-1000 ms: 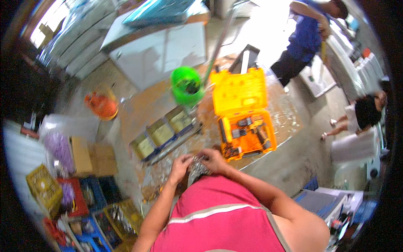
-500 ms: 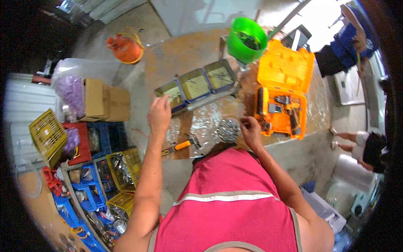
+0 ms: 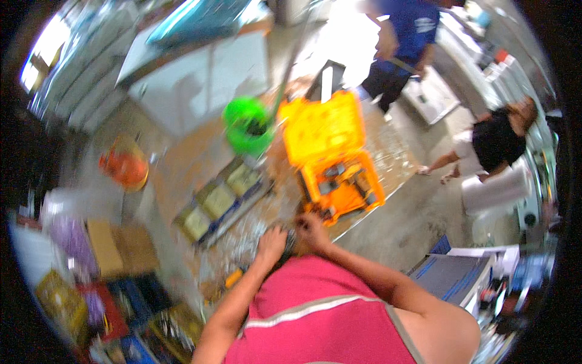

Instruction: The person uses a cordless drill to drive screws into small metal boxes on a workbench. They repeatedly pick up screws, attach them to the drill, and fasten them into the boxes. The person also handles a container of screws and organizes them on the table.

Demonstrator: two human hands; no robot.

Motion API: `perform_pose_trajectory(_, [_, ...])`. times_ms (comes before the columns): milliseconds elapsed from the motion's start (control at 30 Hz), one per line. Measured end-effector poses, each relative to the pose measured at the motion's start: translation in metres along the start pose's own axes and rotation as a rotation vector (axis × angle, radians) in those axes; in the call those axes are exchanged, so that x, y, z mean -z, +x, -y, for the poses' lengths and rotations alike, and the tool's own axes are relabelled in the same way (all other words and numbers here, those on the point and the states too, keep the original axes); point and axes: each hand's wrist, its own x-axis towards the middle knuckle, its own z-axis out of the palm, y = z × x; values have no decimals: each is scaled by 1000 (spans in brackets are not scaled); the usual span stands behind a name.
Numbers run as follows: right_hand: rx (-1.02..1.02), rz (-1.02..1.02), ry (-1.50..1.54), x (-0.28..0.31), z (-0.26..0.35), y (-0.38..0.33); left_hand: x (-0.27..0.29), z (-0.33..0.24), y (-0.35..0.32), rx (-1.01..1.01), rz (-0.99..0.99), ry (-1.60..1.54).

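The whole view is smeared by motion. My left hand (image 3: 272, 245) is at the left side of a round dish of small metal pieces (image 3: 291, 242), mostly hidden between my hands; its fingers are too blurred to read. On the dish's right, my right hand (image 3: 313, 234) has its fingers curled together, and what they hold, if anything, cannot be made out. A hammer with a yellow-orange handle (image 3: 233, 278) lies left of my left forearm. Farther left is a row of three blue-edged bins (image 3: 217, 201). Just beyond my right hand, an orange tool case (image 3: 324, 130) lies open with a drill (image 3: 362, 181) inside.
A bright green bucket (image 3: 247, 124) stands at the table's far side (image 3: 176, 164). Left on the floor are an orange round container (image 3: 126, 167), a cardboard box (image 3: 124, 249) and crates. Two other people, in blue (image 3: 412, 30) and black (image 3: 500, 138), are at the right.
The view has swung right, so the table appears farther left and turned. My left hand has left the nearest bin and come to the dish. My right hand stays near the dish.
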Motion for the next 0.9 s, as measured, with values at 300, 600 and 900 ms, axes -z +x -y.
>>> perform_pose_trajectory(300, [65, 175, 26, 7, 7, 9, 15, 6, 22, 21, 393, 136])
perform_pose_trajectory(600, [106, 451, -19, 2, 19, 21, 27, 14, 9, 54, 110, -118])
perform_pose_trajectory(900, [110, 593, 59, -31, 8, 27, -1, 30, -13, 527, -139, -1184])
